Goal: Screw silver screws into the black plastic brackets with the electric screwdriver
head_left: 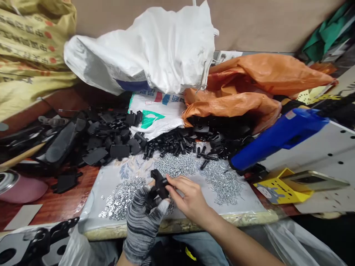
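Gloved left hand (142, 225) grips black plastic part (159, 184); bare right hand (188, 195) pinches it from other side.

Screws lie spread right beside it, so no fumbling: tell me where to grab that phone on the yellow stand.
Take the phone by its free right end, coming from above with the right hand, thumb and fingers on the long edges. That end juts past the yellow stand, while the left end lies tilted in the stand, so it should lift away cleanly.

A grey-and-black striped knit work glove (141, 231) covers the left hand (142, 223). The right hand (188, 197) and forearm (230, 236) are bare, and pale blue denim jeans (199, 249) show below.
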Available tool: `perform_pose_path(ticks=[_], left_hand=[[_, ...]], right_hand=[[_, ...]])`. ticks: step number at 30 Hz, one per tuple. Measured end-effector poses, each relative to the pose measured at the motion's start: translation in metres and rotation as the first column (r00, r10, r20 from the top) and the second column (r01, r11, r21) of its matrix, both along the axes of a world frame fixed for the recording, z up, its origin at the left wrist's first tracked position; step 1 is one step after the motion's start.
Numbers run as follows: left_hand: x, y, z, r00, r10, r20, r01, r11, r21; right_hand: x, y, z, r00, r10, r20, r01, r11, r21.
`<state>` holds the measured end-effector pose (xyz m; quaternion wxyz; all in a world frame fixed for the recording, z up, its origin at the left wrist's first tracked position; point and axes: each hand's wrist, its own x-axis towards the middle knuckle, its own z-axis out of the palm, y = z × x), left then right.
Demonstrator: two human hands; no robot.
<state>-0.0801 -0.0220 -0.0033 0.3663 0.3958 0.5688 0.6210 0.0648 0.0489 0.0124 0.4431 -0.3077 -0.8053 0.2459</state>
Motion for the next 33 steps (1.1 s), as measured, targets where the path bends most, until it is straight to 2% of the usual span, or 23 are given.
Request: perform_pose_path(ticks=[3,5,7,9,10,11,12,13,15,16,17,21,25,30,31,33], left_hand=[[0.000,0.001,-0.003,0.996,0.001,-0.091,0.003,0.999,0.041],[-0.002,0.005,-0.004,0.980,-0.035,-0.198,0.044,0.998,0.039],[-0.001,0.010,-0.006,0.947,-0.139,-0.291,0.133,0.990,-0.040],[0.002,0.014,-0.008,0.918,-0.250,-0.308,0.215,0.966,-0.143],[0.005,0.015,-0.008,0.914,-0.285,-0.289,0.240,0.954,-0.180],[0.009,0.016,-0.008,0.915,-0.304,-0.265,0.256,0.945,-0.202],[0.013,0.016,-0.007,0.918,-0.320,-0.235,0.271,0.937,-0.219],[0.018,0.017,-0.006,0.921,-0.335,-0.201,0.288,0.930,-0.230],[0.027,0.017,-0.002,0.925,-0.362,-0.120,0.329,0.917,-0.226],[0.032,0.018,0.000,0.922,-0.379,-0.082,0.355,0.910,-0.214],[0.036,0.018,0.001,0.916,-0.398,-0.052,0.381,0.902,-0.203],[0.050,0.022,0.002,0.873,-0.488,-0.013,0.475,0.856,-0.203],[0.057,0.023,-0.002,0.848,-0.529,0.020,0.519,0.823,-0.231],[0.059,0.024,-0.007,0.850,-0.526,0.014,0.515,0.826,-0.230],[0.060,0.024,-0.009,0.850,-0.527,-0.002,0.513,0.828,-0.228],[0.062,0.026,-0.015,0.856,-0.515,-0.035,0.497,0.841,-0.215]], right_hand=[[0.006,-0.011,0.003,0.999,0.041,0.025,-0.042,0.999,0.023],[0.013,-0.019,0.007,0.994,0.067,0.087,-0.064,0.997,-0.030],[0.026,-0.026,0.012,0.979,0.132,0.156,-0.112,0.985,-0.131],[0.044,-0.025,0.016,0.947,0.240,0.214,-0.185,0.951,-0.249],[0.055,-0.022,0.017,0.929,0.257,0.265,-0.174,0.938,-0.300],[0.066,-0.016,0.016,0.904,0.223,0.366,-0.099,0.939,-0.328],[0.078,-0.009,0.014,0.853,0.142,0.502,0.031,0.947,-0.320],[0.088,0.000,0.010,0.767,0.033,0.641,0.185,0.945,-0.270],[0.104,0.017,0.002,0.549,-0.148,0.823,0.413,0.904,-0.113],[0.109,0.024,-0.003,0.476,-0.181,0.861,0.453,0.889,-0.063],[0.111,0.030,-0.006,0.442,-0.182,0.879,0.455,0.890,-0.045],[0.111,0.038,-0.011,0.390,-0.136,0.911,0.378,0.925,-0.024],[0.115,0.038,-0.006,0.393,-0.118,0.912,0.339,0.941,-0.025],[0.122,0.034,0.006,0.484,-0.181,0.856,0.390,0.920,-0.026],[0.119,0.030,0.009,0.522,-0.189,0.832,0.385,0.922,-0.032],[0.110,0.019,0.014,0.687,-0.151,0.711,0.290,0.954,-0.079]])
